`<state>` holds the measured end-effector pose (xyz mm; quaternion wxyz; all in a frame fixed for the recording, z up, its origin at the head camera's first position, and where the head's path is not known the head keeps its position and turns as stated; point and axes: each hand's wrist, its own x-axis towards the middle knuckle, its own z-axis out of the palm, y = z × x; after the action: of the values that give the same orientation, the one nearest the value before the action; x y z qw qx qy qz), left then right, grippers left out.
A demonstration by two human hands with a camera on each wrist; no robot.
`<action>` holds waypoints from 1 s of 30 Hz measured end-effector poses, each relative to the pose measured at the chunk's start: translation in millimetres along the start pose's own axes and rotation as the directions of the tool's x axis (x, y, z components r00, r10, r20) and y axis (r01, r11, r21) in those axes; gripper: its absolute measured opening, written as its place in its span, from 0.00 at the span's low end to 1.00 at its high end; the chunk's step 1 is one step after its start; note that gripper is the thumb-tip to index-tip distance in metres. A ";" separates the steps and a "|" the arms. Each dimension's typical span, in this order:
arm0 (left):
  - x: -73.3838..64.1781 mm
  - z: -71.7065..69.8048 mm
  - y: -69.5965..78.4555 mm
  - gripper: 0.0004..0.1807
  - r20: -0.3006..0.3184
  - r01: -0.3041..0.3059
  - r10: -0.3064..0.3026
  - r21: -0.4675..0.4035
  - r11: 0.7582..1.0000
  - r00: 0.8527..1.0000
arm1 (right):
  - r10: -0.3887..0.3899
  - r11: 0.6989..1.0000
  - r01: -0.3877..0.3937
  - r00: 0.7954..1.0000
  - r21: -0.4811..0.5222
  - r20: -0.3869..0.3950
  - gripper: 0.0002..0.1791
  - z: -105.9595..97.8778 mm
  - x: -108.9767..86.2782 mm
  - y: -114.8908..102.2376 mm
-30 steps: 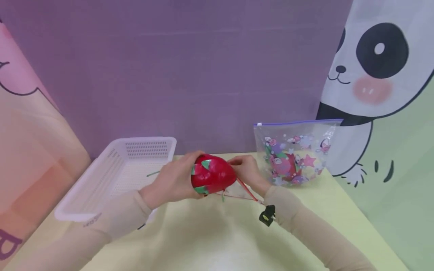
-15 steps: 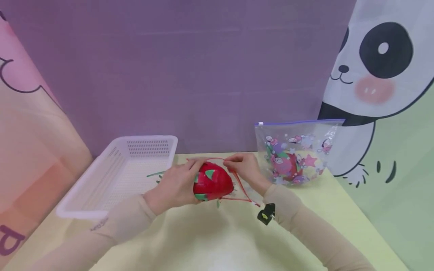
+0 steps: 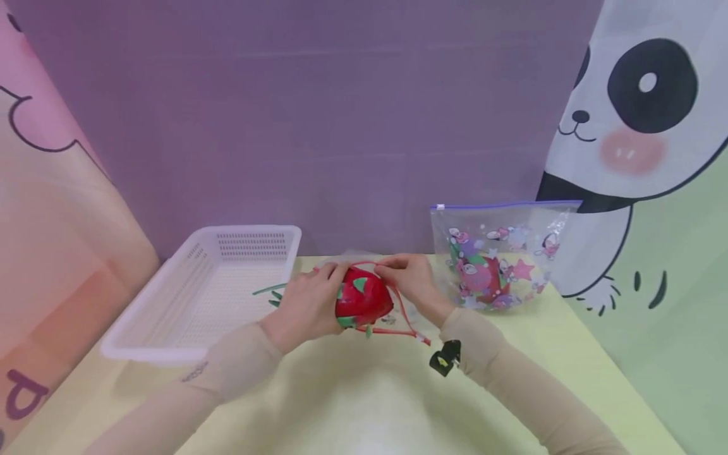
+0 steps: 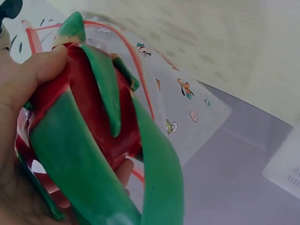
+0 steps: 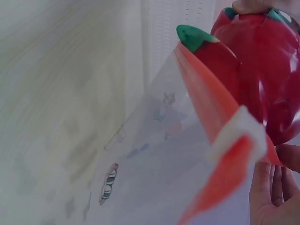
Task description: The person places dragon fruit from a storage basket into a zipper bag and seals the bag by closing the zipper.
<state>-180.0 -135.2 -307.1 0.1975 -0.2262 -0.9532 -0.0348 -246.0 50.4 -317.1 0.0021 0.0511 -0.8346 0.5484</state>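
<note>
In the head view my left hand (image 3: 309,306) grips a red dragon fruit (image 3: 364,300) with green scales, its rounded end toward the right. The left wrist view shows the thumb pressed on the red skin and long green leaves (image 4: 89,164) at the stem end. Around the fruit's rounded end lies the spread mouth of a clear zip bag (image 4: 173,112) printed with small pictures. My right hand (image 3: 412,278) pinches the far side of its red zip edge (image 3: 405,309). A white slider (image 5: 239,133) sits on this edge in the right wrist view.
A white perforated basket (image 3: 122,351) stands at the left. To the right, a clear bag with a purple zip (image 3: 512,203) stands upright, with a red and green item (image 3: 495,284) inside. A purple wall backs the pale yellow table (image 3: 364,404).
My left hand has brought the dragon fruit slightly right, into the bag's mouth. The red zip edge, held by my right hand, has spread out around the fruit.
</note>
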 end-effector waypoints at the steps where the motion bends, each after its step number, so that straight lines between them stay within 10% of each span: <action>1: 0.5 0.2 0.4 0.53 0.002 0.010 -0.010 0.002 1.000 1.000 | -0.004 1.000 0.004 1.000 0.002 -0.004 0.11 -0.5 -0.3 -0.3; 18: 8.7 6.5 -1.8 0.51 -0.038 0.273 -0.275 -0.062 0.960 0.961 | 0.052 0.988 -0.044 0.997 0.151 -0.054 0.11 -5.0 2.9 1.7; 30: 8.6 19.9 15.8 0.45 -0.084 0.092 -0.076 0.203 0.975 0.994 | 0.062 0.984 -0.055 0.997 0.167 -0.035 0.12 -1.4 1.1 -10.7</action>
<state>-187.2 -114.4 -322.4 0.2542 -0.1625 -0.9522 0.0476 -246.2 47.4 -306.8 -0.0018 0.0157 -0.7871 0.6166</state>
